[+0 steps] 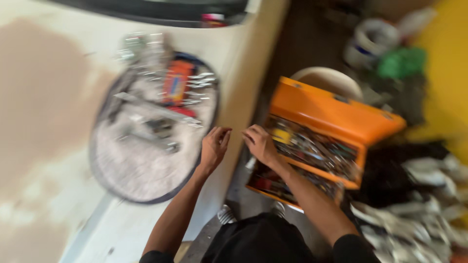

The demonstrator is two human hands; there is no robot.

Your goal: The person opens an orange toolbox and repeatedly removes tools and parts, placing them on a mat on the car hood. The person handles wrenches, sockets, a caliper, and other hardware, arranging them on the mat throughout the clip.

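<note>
Pale and blotched with brown, the work surface [58,146] fills the left of the blurred head view, carrying a round grey mat [141,170] strewn with metal tools and an orange-red package [176,82]. At the surface's right edge, beside the mat's rim, the left hand [214,146] curls its fingers; whether they pinch anything I cannot tell. Just beside it, the right hand [261,142] hovers, fingers bent, hold unclear, over the open orange toolbox [331,114] on the cluttered floor.
</note>
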